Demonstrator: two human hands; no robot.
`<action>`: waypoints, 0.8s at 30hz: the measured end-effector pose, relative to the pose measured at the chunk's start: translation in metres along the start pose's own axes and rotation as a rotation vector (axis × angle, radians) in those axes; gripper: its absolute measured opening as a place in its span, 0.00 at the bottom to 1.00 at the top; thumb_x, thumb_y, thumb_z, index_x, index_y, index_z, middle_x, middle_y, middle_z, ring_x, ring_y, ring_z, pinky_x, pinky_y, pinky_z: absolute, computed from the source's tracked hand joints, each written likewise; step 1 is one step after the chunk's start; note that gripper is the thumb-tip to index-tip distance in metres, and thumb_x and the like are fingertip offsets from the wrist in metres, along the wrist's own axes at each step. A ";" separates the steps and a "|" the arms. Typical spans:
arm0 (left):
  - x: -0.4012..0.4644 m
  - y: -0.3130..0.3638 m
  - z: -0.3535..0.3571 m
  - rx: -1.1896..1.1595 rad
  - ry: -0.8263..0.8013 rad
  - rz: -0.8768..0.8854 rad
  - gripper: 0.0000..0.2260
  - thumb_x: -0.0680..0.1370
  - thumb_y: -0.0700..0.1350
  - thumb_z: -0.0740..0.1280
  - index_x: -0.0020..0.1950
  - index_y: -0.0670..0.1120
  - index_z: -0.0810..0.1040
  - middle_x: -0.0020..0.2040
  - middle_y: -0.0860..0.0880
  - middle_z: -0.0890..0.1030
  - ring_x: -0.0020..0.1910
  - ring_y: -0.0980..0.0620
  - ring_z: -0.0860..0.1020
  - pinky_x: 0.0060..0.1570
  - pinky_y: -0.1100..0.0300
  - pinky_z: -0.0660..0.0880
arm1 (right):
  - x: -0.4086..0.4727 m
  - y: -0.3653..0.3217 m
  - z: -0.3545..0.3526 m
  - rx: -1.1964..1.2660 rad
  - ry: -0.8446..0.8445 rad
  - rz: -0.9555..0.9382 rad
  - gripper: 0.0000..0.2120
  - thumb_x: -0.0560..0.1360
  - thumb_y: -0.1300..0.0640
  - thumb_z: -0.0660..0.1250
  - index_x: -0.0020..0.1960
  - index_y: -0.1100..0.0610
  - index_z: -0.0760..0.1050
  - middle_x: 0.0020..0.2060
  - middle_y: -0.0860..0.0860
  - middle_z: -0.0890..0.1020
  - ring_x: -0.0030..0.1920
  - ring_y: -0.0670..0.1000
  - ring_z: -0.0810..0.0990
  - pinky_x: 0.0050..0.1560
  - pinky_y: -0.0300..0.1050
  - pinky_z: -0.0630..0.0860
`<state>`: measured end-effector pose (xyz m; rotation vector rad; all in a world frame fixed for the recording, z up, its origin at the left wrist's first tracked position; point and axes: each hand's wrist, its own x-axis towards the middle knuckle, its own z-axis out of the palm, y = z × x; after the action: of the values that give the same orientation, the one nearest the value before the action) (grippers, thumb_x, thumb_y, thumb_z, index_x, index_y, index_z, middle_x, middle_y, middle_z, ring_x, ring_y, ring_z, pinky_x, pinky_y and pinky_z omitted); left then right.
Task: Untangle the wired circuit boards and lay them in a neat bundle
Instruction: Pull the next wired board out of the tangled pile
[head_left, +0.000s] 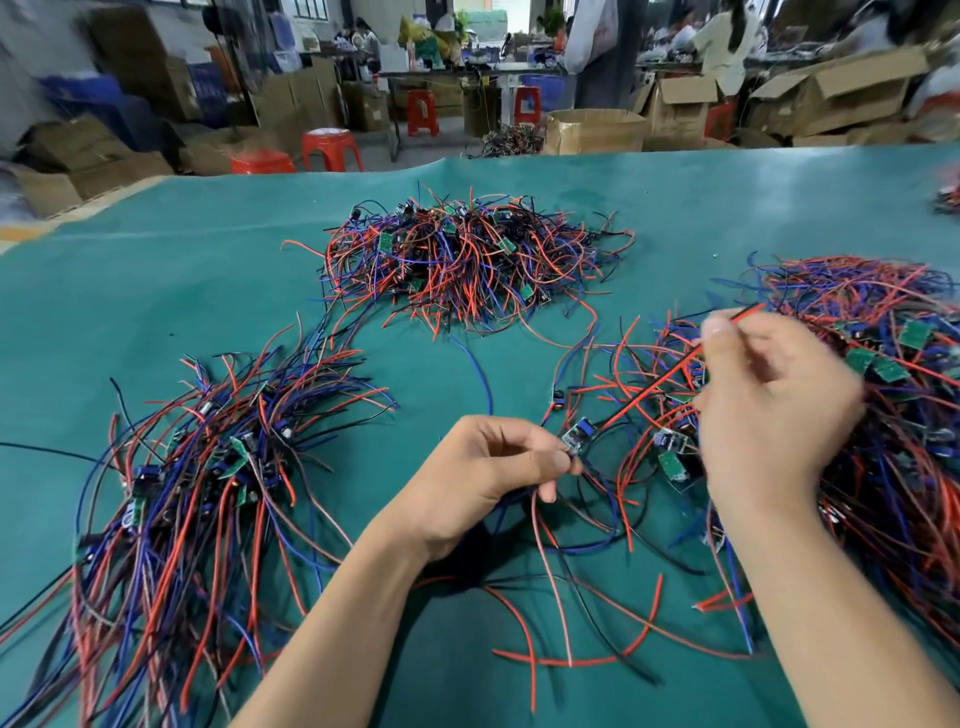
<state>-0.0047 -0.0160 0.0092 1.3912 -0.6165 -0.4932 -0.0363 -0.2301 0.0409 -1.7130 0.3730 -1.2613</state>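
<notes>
Wired circuit boards, small green rectangles trailing thin red, blue and black leads, lie in three heaps on the teal table mat (156, 291). Far-centre heap (467, 260): a loose tangle. Left heap (197, 483): leads running roughly parallel, toward and away from the person, boards clustered mid-length; this looks like the neat bundle in progress. Right heap (883, 395): tangled, partly under the right arm.

One small green board (577, 432) sits between the two hands, just beyond the left hand (498, 467), whose thumb and curled fingers pinch the leads right at the board's near edge. Its leads drop toward the person and loop over the mat.

Right hand (769, 410) is raised, fingers curled, pinching a long red wire (670, 376) near its far end. The wire slants from that pinch down-left toward the pinched board, crossing the edge of the right heap.

Judgement: the step in hand is drawing this one unit free. The red wire's long axis points away from the left heap, so it likely needs swinging leftward before laying down.
</notes>
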 end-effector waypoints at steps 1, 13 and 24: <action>0.000 0.000 0.000 -0.009 0.009 -0.009 0.14 0.76 0.38 0.69 0.45 0.25 0.76 0.31 0.52 0.80 0.37 0.60 0.79 0.45 0.70 0.72 | 0.002 0.001 -0.001 0.060 0.049 0.043 0.07 0.76 0.48 0.70 0.41 0.48 0.80 0.39 0.53 0.85 0.38 0.64 0.83 0.42 0.65 0.79; 0.001 0.004 0.005 -0.297 0.207 -0.045 0.04 0.75 0.40 0.71 0.40 0.45 0.82 0.37 0.42 0.81 0.40 0.47 0.77 0.56 0.50 0.72 | -0.029 -0.014 0.013 -0.028 -0.585 0.149 0.16 0.71 0.38 0.67 0.40 0.50 0.83 0.31 0.45 0.85 0.34 0.45 0.83 0.41 0.49 0.80; 0.000 0.004 0.003 -0.124 0.130 -0.046 0.07 0.74 0.42 0.70 0.36 0.44 0.84 0.31 0.45 0.79 0.41 0.47 0.77 0.48 0.62 0.72 | -0.047 -0.023 0.023 0.136 -0.642 0.127 0.07 0.67 0.49 0.76 0.39 0.52 0.84 0.33 0.46 0.86 0.35 0.44 0.83 0.42 0.45 0.77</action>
<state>-0.0070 -0.0176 0.0130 1.3104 -0.4414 -0.4660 -0.0426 -0.1745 0.0319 -1.8342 0.0113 -0.5790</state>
